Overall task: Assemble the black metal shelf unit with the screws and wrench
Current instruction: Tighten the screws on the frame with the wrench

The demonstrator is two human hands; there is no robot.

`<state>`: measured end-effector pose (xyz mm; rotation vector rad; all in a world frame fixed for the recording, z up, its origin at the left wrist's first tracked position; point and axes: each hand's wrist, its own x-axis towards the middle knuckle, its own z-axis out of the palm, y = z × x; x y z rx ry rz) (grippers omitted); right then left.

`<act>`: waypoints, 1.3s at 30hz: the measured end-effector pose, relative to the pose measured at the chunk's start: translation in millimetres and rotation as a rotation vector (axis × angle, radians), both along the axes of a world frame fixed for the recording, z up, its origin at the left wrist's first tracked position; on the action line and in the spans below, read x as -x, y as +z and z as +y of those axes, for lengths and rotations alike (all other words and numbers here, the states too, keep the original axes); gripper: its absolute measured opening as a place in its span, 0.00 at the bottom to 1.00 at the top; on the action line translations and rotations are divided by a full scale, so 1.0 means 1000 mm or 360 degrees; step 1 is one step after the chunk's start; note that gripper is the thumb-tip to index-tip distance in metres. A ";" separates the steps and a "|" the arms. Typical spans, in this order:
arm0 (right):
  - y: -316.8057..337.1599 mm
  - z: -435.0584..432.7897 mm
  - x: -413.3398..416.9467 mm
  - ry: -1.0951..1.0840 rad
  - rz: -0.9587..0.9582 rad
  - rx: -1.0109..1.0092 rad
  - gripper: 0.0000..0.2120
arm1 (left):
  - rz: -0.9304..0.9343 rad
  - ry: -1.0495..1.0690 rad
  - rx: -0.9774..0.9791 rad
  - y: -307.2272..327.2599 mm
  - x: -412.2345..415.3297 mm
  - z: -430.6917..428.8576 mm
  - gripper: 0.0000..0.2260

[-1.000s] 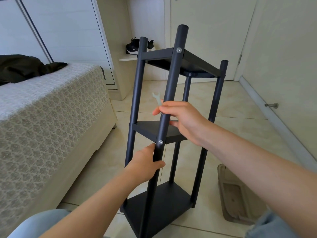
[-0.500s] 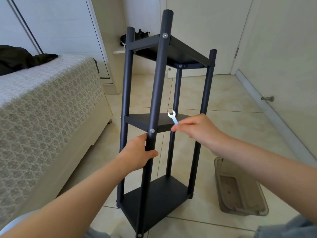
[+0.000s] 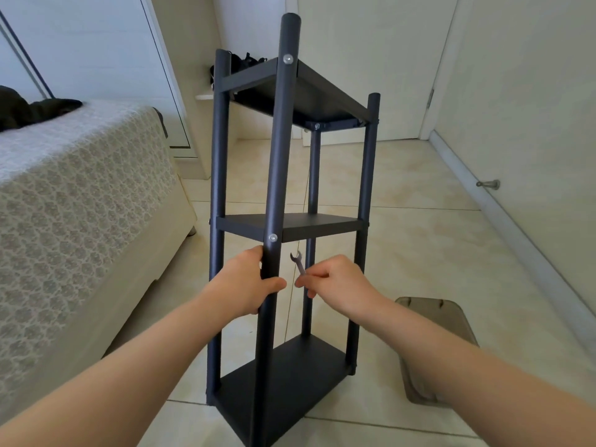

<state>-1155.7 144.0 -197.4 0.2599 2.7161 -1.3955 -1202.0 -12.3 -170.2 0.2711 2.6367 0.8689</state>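
Shelf unit (image 3: pixel 280 156) matt black all over, posts & boards alike; screws (image 3: pixel 273 237) silver; wrench (image 3: pixel 299 262) grey-silver; bed cover (image 3: pixel 80 188) white w/ repeating lace-like pattern over beige; clothes (image 3: pixel 29 108) v. dark, near black; floor (image 3: pixel 419 246) cream tiles, faintly mottled, thin dark joints; tray (image 3: pixel 432 314) translucent grey-brown; door (image 3: pixel 371 43) off-white; shoes (image 3: pixel 248 59) black.

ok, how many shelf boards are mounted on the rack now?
3. Top shelf at the upper end, middle shelf about halfway up, bottom shelf at the base. All are in plain view; none looks hidden.
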 end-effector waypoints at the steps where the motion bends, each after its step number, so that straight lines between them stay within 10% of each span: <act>1: -0.003 -0.002 0.001 -0.0038 0.0009 0.0056 0.09 | 0.0002 0.0003 0.0010 0.000 0.000 0.000 0.25; 39: -0.024 -0.047 0.033 -0.0091 0.0392 0.0376 0.10 | 0.0088 0.0103 0.0214 0.005 0.011 -0.024 0.25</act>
